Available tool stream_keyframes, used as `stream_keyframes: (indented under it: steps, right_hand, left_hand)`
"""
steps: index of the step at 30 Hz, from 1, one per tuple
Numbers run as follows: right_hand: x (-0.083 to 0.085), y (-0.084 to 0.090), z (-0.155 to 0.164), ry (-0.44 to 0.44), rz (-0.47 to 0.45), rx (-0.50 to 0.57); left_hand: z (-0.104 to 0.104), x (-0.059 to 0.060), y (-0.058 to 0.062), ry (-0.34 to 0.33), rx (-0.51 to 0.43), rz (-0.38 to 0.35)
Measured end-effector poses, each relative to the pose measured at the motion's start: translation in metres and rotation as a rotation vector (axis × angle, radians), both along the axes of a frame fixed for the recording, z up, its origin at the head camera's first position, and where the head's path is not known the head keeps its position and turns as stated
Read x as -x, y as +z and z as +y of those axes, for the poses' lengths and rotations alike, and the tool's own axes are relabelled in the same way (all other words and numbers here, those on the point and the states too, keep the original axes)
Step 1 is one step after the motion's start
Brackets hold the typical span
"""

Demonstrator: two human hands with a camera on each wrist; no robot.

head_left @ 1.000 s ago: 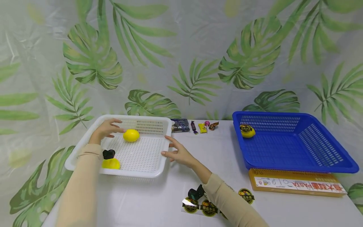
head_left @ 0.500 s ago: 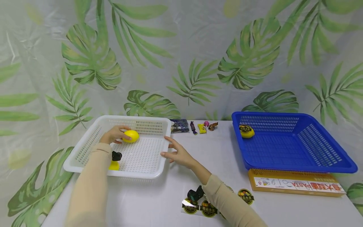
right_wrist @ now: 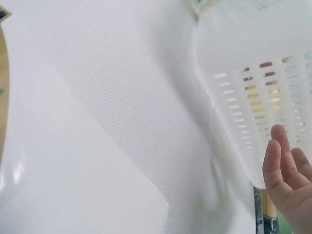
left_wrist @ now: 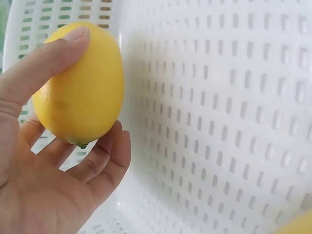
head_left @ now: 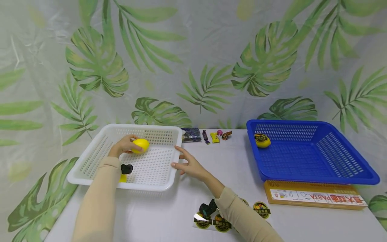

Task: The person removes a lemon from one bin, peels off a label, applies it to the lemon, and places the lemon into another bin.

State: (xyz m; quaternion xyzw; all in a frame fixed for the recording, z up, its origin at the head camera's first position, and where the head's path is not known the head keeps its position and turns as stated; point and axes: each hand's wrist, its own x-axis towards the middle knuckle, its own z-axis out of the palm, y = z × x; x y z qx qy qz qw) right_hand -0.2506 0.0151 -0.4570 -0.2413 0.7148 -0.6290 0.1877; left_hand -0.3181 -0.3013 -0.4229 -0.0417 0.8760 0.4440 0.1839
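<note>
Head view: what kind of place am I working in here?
Likely a staged tabletop sorting setup, not a kitchen: a leaf-print backdrop, a white basket and a blue basket on a white table.

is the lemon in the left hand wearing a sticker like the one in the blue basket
No, the lemon gripped by the left hand shows bare yellow skin in the left wrist view, while the one in the blue basket carries a dark round sticker.

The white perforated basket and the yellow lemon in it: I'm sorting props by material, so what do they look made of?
White perforated basket: looks like moulded plastic, semi-gloss, judging by its even slots and rounded rim. Yellow lemon, held by the left hand: smooth, evenly coloured skin with a faint sheen; real or plastic imitation, the look leaves open.
</note>
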Motion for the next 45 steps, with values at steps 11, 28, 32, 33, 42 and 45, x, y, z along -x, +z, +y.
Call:
stream_keyframes:
  steps: [11,28,32,33,42,45]
  right_hand:
    - [-0.025,0.03,0.015,0.001,0.039,-0.033]
    - [-0.038,0.008,0.099,-0.043,0.216,-0.244]
    - [-0.05,0.006,0.122,-0.058,0.246,-0.301]
    - [-0.054,0.005,0.128,-0.06,0.253,-0.31]
    - [-0.083,-0.013,0.171,-0.091,0.297,-0.391]
    - [-0.091,-0.018,0.179,-0.102,0.307,-0.429]
  left_hand:
    - [0.008,-0.006,0.014,-0.065,-0.019,0.113]
    - [0.058,-0.046,0.056,-0.129,-0.053,0.383]
    - [0.078,-0.056,0.061,-0.139,-0.089,0.413]
    - [0.084,-0.058,0.061,-0.144,-0.098,0.42]
    - [0.135,-0.078,0.06,-0.21,-0.164,0.465]
    - [0.153,-0.084,0.059,-0.235,-0.173,0.466]
